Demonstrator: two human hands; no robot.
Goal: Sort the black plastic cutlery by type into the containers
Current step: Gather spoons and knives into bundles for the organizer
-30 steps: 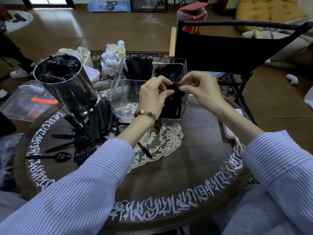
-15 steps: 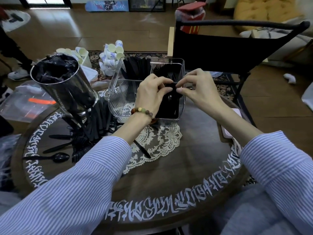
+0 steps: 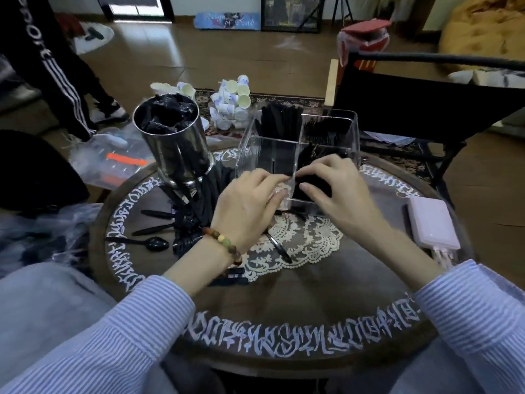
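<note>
The black cutlery (image 3: pixel 314 182) in hand stood in the near right compartment of the clear divided container (image 3: pixel 326 120), which sat toward the far edge of the surface (image 3: pixel 298 282). I could not resolve the type of the pieces in that compartment; they read only as a dark bundle standing roughly upright, long axis vertical. Both hands were at the container's near wall. My right hand (image 3: pixel 338 189) lay directly over that bundle, its fingers (image 3: pixel 308 191) curled down round the dark pieces and gripping them. My left hand (image 3: pixel 247 199) was just beside, on the left of the divider, its fingers (image 3: pixel 277 194) curled at the near rim; whether they pinched a piece or only steadied the wall I could not tell. The bundle therefore lay beneath and slightly beyond the right fingers, and the right hand was the nearer.

The far left compartment held flat black handles, the far right one forks by appearance. The near left compartment looked bare.

Unsorted stock remained at the left edge of the surface: a heap of black pieces (image 3: pixel 196 223) below the steel canister (image 3: pixel 173 143), with a spoon (image 3: pixel 154 243) lying flat, handle pointing left. In my judgement, the left hand was better placed for that heap.
</note>
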